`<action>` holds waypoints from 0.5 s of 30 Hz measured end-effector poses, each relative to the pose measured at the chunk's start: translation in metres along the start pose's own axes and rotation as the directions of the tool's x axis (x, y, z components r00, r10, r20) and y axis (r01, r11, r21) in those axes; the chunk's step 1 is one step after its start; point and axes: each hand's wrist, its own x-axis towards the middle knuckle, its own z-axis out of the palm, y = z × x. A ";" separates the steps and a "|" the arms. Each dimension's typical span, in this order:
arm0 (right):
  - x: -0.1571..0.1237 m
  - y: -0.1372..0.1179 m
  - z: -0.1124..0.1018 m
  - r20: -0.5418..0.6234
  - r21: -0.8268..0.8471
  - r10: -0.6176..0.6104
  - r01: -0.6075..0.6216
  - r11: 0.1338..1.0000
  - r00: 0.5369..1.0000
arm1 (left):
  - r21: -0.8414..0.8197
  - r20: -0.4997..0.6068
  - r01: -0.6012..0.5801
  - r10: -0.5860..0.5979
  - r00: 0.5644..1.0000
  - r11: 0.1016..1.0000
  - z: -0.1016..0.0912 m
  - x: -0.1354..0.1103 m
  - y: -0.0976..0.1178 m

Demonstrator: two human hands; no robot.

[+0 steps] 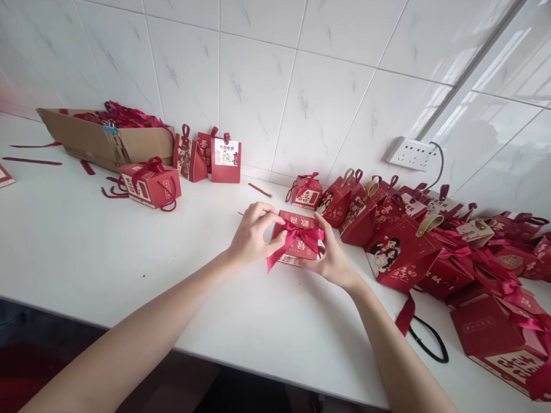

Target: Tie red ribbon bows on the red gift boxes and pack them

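White marbled tile wall [259, 78] behind, white table [204, 253] across the frame; a cardboard carton [143, 145] heaped with dark red ribbon is seen upper left, a power strip [414, 153] upper right, and the right side is packed with red boxes. One small red gift box [301, 218] is set on the table at frame centre, topped by a satin bow [299, 233]. Its right side and near edge are gripped by the right hand [331, 259], thumb at the near edge, fingers bent round the side. Left hand [253, 235] is curled at the bow's left loop, thumb and index just apart at the tips; whether ribbon is pinched can't be made out. Judged risks: the knot could be loosened or skewed if one loop is tugged harder than the other; thin card could be dented by too firm a right-hand squeeze; the box could be swivelled if that hold is relaxed. Writing: Chinese characters are printed on the held box, partly covered by ribbon; 的 is read on the couple-print box [407, 258] right of centre; pale double-happiness-type lettering is borne by the large box [489, 331] lower right. No brand can be read.
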 end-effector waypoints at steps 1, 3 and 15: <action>0.000 0.000 0.000 -0.001 -0.003 0.002 -0.002 1.000 1.000 | 0.000 0.013 0.019 -0.019 1.000 1.000 0.000 0.000 0.000; 0.000 -0.001 0.000 -0.004 -0.006 0.005 -0.005 1.000 1.000 | -0.010 0.033 0.054 -0.054 0.998 0.998 0.000 0.000 0.000; 0.000 -0.003 -0.001 -0.008 0.001 0.015 -0.015 1.000 1.000 | 0.027 0.060 0.097 -0.098 0.993 0.995 -0.001 0.003 0.006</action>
